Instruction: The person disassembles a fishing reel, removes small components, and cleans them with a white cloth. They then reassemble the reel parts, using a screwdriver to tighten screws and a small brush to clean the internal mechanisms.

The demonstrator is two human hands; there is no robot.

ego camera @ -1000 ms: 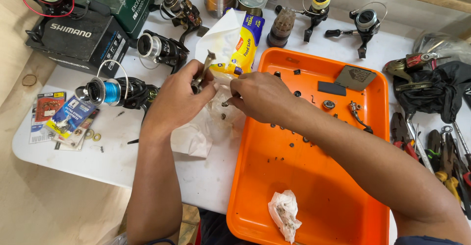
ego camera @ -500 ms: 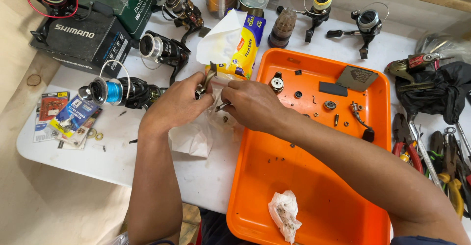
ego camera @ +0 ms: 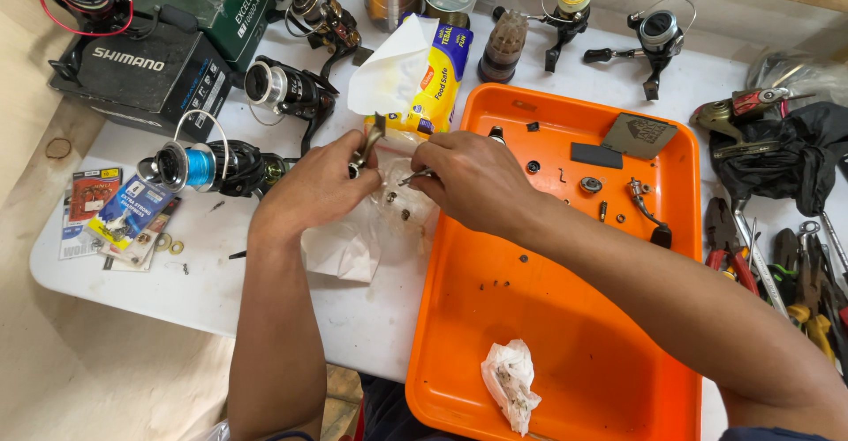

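Your left hand [ego camera: 322, 189] sits just left of centre in the frame, its fingers closed around a small metal reel part [ego camera: 366, 145]. The part's long axis runs steeply, tilted up and a little to the right, so its top end pokes out above your knuckles toward the yellow packet [ego camera: 439, 87]. Your right hand [ego camera: 473, 180] is right beside it, at centre, fingers pinched narrow on a thin metal piece [ego camera: 415, 176] that points left, toward the lower end of the reel part. The two hands are almost touching; the thin piece's tip lies just right of and a little below the part's lower end, so the right hand is the nearer one to close that gap, moving leftward.

Both hands hover over a crumpled white tissue [ego camera: 358, 238] lying on the desk [ego camera: 212, 273], against the left rim of the orange tray [ego camera: 459, 353]. A few tiny dark pieces lie on the tissue beneath your fingers; what they are is too small to tell.

In the tray, small screws and washers are scattered in the upper half, and a soiled wad of paper [ego camera: 510, 381] lies near the bottom. Spinning reels stand along the upper left of the frame, one with blue line [ego camera: 190, 163]. Pliers [ego camera: 733, 247] lie at the right edge.
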